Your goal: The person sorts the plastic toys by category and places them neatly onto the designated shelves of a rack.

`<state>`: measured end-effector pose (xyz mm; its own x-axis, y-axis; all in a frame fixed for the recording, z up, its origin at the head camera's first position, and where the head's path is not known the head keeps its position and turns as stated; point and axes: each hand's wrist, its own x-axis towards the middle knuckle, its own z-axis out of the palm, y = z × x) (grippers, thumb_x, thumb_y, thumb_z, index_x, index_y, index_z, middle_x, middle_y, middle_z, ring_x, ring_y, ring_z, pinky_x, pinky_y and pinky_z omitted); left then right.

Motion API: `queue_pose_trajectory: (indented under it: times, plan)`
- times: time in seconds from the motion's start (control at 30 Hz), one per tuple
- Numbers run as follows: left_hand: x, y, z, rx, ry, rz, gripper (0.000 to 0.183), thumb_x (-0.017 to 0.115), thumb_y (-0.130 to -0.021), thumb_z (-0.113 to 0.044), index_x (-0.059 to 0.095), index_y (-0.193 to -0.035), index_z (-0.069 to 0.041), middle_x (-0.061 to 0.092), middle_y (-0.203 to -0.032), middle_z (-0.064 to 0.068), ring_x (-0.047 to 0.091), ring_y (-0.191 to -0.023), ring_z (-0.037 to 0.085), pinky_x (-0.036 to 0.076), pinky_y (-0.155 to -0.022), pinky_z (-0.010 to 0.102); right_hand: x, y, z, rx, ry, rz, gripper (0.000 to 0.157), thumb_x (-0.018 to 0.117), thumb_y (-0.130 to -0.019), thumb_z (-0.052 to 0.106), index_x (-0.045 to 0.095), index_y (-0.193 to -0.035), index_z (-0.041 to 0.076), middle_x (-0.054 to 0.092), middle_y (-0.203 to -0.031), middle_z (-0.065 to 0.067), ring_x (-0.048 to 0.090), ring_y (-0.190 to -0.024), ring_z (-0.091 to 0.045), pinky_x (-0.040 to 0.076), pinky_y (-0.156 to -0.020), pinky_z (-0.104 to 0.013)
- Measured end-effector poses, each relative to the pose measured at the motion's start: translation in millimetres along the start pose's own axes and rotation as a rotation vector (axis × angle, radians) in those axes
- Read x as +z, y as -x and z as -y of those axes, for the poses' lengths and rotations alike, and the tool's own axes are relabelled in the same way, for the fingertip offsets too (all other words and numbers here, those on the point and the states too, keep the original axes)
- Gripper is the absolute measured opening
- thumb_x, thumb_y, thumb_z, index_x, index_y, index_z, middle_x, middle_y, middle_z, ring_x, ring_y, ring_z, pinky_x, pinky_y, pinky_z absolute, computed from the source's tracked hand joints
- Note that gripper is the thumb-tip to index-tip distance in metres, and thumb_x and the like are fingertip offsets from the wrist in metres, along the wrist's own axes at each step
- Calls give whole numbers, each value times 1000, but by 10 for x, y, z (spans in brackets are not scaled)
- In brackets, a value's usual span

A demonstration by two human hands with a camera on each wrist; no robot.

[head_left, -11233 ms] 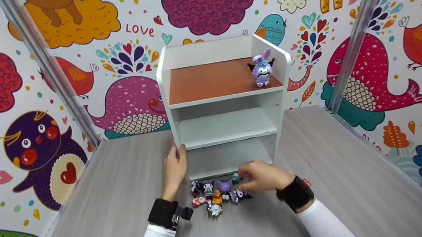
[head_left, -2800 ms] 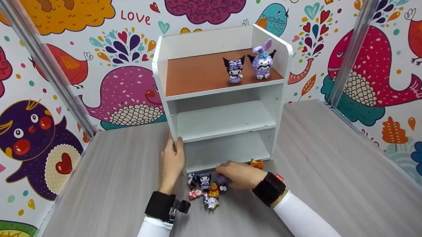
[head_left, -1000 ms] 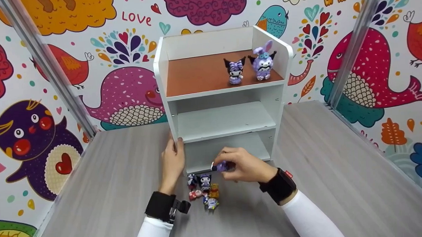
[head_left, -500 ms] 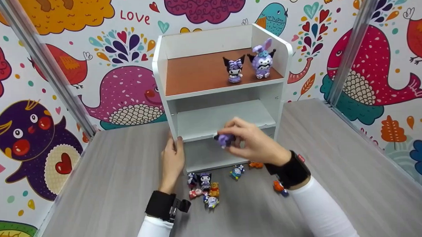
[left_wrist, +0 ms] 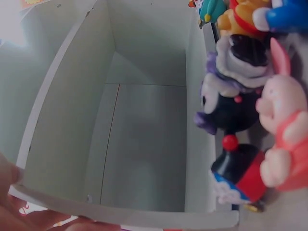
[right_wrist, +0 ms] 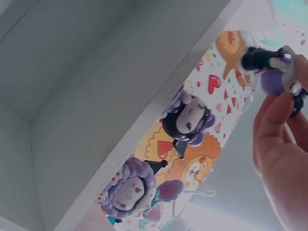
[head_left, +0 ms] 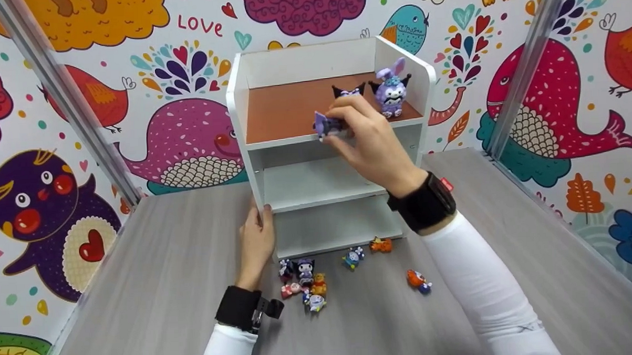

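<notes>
My right hand (head_left: 370,141) pinches a small purple and black figurine (head_left: 324,125) between thumb and fingers, tipped sideways at the front edge of the top shelf. In the right wrist view, the held figurine (right_wrist: 275,77) shows black ends and a purple middle. Behind the hand stands a black-eared figurine with a striped bow (head_left: 347,89), partly hidden. A purple bunny-eared figurine (head_left: 391,95) stands upright at the right end of that brown-topped shelf. My left hand (head_left: 257,241) grips the left side panel of the white shelf unit (head_left: 233,99) low down.
Below the unit lie several figurines close together, among them a yellow bear (head_left: 318,284), a pink piglet (left_wrist: 286,130) and a black-eared one (head_left: 305,271). Farther right are a blue figurine (head_left: 353,257), an orange one (head_left: 381,244) and an orange-blue one (head_left: 418,280). Patterned walls enclose the table.
A black-eared figurine with a bow has come to stand on the top shelf. My right hand has lifted the purple figurine from the table up to that shelf. My left hand stays put.
</notes>
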<state>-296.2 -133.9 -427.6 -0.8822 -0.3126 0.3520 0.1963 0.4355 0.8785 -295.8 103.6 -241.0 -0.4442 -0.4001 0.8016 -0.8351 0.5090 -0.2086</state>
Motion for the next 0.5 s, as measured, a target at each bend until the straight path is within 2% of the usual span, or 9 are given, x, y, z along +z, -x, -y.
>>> queue_pose_trajectory:
  times: [0.07,0.23,0.37,0.43,0.5]
  plan:
    - [-6,2,4,0,2,5,31,49,-106,-29,63,-113,-2,43,-67,2,42,-56,16,37,-53,29,29,-56,4,13,11,1,27,70,-95,12,65,-115,-5,58,-118,-16,61,-102,-23,55,-87,-31]
    - [-14,15,6,6,-5,8,38,49,-106,-28,58,-135,-5,44,-67,2,42,-56,16,36,-52,29,111,-137,32,59,52,6,26,68,-96,12,66,-117,-5,58,-118,-17,62,-102,-26,56,-90,-34]
    - [-2,12,11,8,-11,3,37,48,-106,-29,60,-133,-5,45,-68,5,43,-57,18,37,-53,31,167,-182,41,87,102,-7,25,66,-97,8,66,-118,-6,60,-119,-18,63,-106,-28,55,-95,-36]
    - [3,14,13,17,-17,2,41,48,-107,-29,56,-140,-6,56,-75,13,48,-61,21,42,-57,35,196,-200,35,94,128,-17,24,66,-96,6,67,-117,-6,60,-118,-18,63,-107,-29,54,-97,-36]
    - [5,17,16,28,-16,3,46,48,-107,-29,48,-148,-8,66,-95,22,54,-68,25,48,-65,41,226,-214,27,98,151,-25,23,66,-96,5,67,-116,-6,61,-118,-18,63,-109,-29,53,-99,-36]
